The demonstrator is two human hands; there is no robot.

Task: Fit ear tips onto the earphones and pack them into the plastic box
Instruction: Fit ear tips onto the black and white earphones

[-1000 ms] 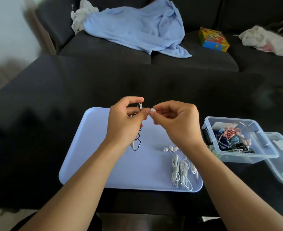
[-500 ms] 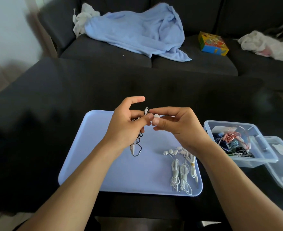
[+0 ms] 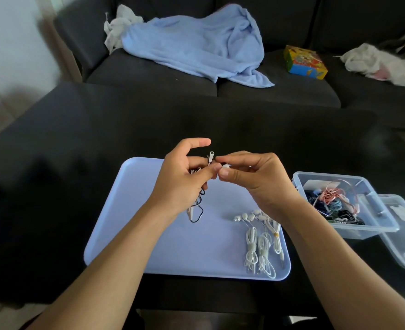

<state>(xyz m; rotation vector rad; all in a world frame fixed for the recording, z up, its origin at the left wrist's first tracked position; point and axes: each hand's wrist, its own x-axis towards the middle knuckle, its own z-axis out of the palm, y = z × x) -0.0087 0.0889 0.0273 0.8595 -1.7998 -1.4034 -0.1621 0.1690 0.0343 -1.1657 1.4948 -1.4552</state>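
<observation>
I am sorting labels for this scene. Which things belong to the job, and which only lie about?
Job: left hand with black earphones; right hand with ear tip; white earphones; box; tray.
Lying about: towel; carton; lid.

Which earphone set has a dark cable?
The set held in the left hand: its black cable dangles over the tray; the bundled sets lying there are white.
</observation>
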